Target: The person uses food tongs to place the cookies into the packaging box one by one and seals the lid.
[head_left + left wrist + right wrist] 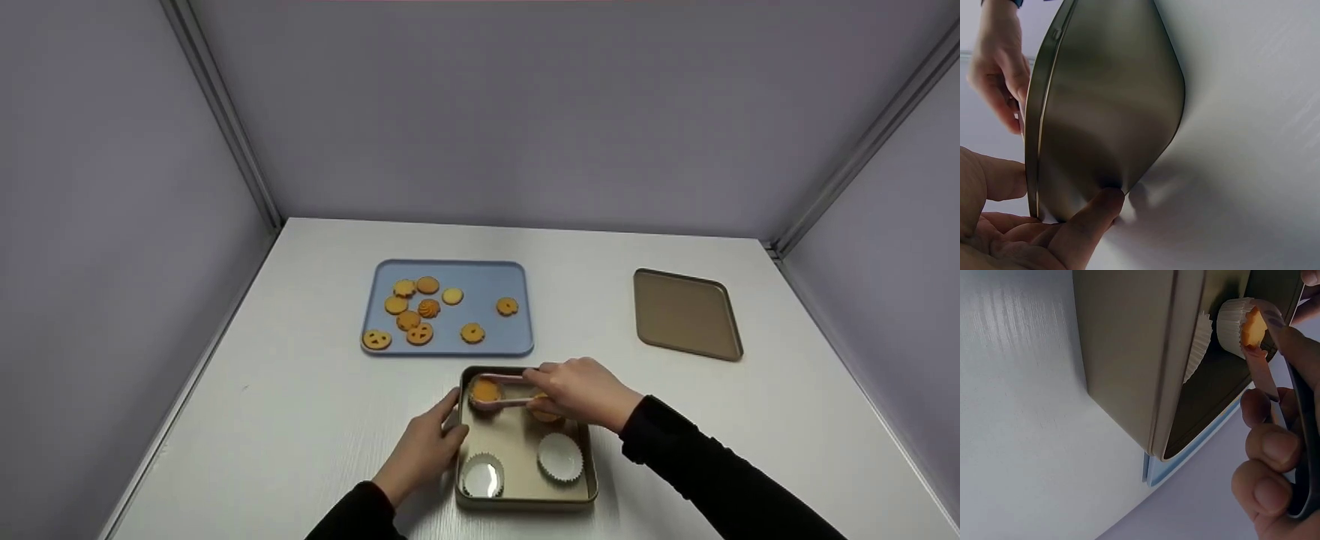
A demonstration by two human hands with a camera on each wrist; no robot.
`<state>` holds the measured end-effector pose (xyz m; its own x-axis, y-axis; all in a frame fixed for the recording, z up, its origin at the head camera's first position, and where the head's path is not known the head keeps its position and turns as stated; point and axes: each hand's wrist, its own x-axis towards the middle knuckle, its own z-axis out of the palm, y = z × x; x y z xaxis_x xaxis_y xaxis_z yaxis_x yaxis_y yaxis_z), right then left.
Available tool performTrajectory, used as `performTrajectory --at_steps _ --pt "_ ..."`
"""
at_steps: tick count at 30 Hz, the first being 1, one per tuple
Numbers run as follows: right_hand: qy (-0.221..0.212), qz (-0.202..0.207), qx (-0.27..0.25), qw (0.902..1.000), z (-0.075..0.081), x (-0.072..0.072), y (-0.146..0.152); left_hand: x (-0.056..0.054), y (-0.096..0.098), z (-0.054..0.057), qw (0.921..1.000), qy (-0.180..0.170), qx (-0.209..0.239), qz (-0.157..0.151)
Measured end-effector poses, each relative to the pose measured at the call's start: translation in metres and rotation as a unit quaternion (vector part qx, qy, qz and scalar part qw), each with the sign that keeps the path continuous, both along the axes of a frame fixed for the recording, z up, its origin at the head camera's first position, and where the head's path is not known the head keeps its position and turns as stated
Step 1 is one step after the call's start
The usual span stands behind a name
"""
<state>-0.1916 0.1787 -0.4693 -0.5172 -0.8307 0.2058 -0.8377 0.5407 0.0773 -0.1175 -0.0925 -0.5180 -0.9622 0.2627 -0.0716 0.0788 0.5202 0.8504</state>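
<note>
Long black sleeves (727, 480), slightly bunched, leave the fingers (1271, 445) bare.

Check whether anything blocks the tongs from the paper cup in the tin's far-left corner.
Nothing visible does: the right hand holds the tongs, tips at the rim of that paper cup, orange cookie between them.

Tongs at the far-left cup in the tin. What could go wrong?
Snag: the tongs reach the rim of the paper cup and might tip it.
Bump: the right hand hovers over the neighbouring cookie and could nudge it.
Slip: the left hand holds the tin; easing off might let it shift.
</note>
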Motion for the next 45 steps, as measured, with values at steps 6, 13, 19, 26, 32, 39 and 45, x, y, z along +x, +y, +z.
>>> performTrajectory --at_steps 6,13,19,26,32,39,45 --pt "-0.016 -0.010 -0.001 0.9998 0.0016 0.0001 -0.0018 0.0001 0.0007 0.0008 0.9999 -0.012 0.004 0.003" --pt "-0.004 -0.015 0.003 0.9999 0.0049 0.0004 0.0008 -0.0002 0.0003 0.0007 1.0000 -0.008 0.002 -0.001" --pt "-0.006 -0.016 0.009 0.9998 0.0035 -0.0001 0.0003 -0.0002 0.0001 0.0000 1.0000 -0.008 0.005 -0.001" --pt "-0.012 -0.022 0.011 0.9996 0.0033 -0.0002 -0.0004 0.0002 -0.0001 0.0001 1.0000 -0.006 0.004 0.001" --pt "-0.017 -0.026 0.012 0.9994 0.0016 0.0002 0.0000 0.0012 -0.0006 0.0008 0.9999 -0.012 0.009 -0.002" --pt "-0.023 -0.027 0.006 0.9994 0.0015 0.0006 0.0021 0.0019 -0.0006 0.0011 0.9998 -0.014 0.011 0.000" --pt "-0.017 -0.025 0.001 0.9995 0.0037 -0.0017 0.0054 0.0012 -0.0004 0.0009 0.9998 -0.016 0.011 0.002"
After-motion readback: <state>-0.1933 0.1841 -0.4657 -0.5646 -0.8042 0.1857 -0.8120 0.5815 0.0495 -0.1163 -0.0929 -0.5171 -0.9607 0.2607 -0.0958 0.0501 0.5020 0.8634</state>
